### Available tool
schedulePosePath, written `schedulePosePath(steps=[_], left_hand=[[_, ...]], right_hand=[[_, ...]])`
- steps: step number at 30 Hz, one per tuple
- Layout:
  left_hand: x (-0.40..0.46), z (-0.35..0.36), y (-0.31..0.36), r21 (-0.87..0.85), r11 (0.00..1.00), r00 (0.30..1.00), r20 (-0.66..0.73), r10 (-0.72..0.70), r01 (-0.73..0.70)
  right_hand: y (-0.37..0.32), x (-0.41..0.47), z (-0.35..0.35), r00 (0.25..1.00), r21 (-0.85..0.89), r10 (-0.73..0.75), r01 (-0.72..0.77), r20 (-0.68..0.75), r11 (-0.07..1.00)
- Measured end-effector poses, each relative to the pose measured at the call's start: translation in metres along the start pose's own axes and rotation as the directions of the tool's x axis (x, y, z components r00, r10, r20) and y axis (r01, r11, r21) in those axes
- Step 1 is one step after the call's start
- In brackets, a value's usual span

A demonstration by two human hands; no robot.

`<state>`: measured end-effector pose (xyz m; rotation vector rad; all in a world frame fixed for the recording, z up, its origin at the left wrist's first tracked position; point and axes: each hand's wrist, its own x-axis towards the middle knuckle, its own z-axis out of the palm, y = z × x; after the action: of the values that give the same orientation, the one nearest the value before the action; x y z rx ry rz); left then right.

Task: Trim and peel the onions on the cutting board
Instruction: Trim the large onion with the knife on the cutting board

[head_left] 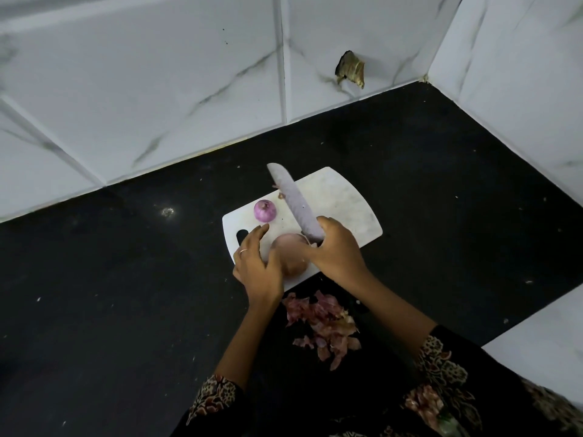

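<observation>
The right hand (336, 247) is gripping the knife (295, 201), blade angled up over the cutting board (344, 197). The left hand (257, 263) is cupping the unpeeled onion (291, 255) at the board's near edge, fingers loosely curved against it. She should be pinning it firmly, fingertips tucked back, and slicing only the tip. Its skin is looking papery, pale brown-pink. 1 peeled purple onion (265, 211) is sitting near the handle hole; discarded peels (321, 323) are lying on the black counter (126, 279).

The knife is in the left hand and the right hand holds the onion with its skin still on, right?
Swapped. The head view shows the right hand gripping the knife, while the left hand holds the unpeeled onion on the cutting board.
</observation>
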<state>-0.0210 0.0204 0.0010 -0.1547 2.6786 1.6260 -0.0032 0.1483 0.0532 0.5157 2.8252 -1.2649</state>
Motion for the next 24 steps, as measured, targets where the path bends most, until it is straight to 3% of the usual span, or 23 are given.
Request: schedulePosePath(steps=[5, 9, 16, 20, 24], left_hand=[[-0.012, -0.01, -0.003, 0.171, 0.967, 0.968, 0.197, 0.153, -0.187], [-0.01, -0.011, -0.003, 0.133, 0.975, 0.962, 0.234, 0.142, -0.176], [0.007, -0.002, 0.006, -0.003, 1.0, 0.981, 0.189, 0.03, -0.03], [0.006, -0.001, 0.02, -0.143, 0.986, 0.98, 0.189, -0.06, 0.088], [0.002, -0.002, 0.022, -0.159, 0.958, 0.955, 0.218, -0.202, 0.239]], right_hand=[[0.001, 0.008, 0.012, 0.999, 0.007, 0.026, -0.026, 0.045, 1.0], [0.003, 0.013, 0.009, 0.996, 0.074, 0.091, -0.093, 0.025, 0.993], [0.01, 0.013, 0.007, 0.994, -0.01, 0.105, -0.105, 0.021, 0.994], [0.015, 0.011, 0.009, 0.99, 0.055, 0.143, -0.143, -0.005, 0.988], [0.021, 0.007, 0.009, 0.985, 0.131, 0.166, -0.159, -0.045, 0.979]])
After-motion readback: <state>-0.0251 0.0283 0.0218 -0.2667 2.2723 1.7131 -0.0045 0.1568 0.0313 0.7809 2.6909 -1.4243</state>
